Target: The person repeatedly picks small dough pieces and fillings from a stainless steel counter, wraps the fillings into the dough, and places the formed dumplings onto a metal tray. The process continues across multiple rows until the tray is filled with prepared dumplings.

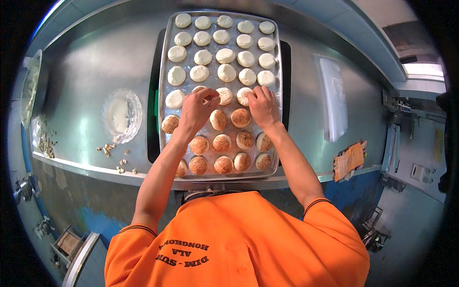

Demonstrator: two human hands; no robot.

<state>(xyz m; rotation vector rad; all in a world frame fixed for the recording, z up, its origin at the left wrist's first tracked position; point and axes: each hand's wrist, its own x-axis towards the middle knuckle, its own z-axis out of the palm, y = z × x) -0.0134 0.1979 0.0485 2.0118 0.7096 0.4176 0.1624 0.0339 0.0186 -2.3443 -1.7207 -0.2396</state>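
Observation:
A metal baking tray (162,62) full of round buns lies in front of me. Pale, smooth buns (226,72) fill its far rows; browned buns (223,143) occupy the near rows, some tilted to show a pale side. Over the middle of the tray, my left hand (200,106) is closed, fingertips pinched beside a pale bun (224,96); what they hold, if anything, I cannot make out. My right hand (263,106) has its fingers closed on the edge of another pale bun (243,95). Both hands partly cover the buns under them.
On the steel table, a clear plastic bowl (122,115) with white contents stands left of the tray, near small dough bits (106,149). Clear plastic sheets (333,98) lie right, with an orange cloth (350,161) at the front edge. A large bowl (37,88) stands far left.

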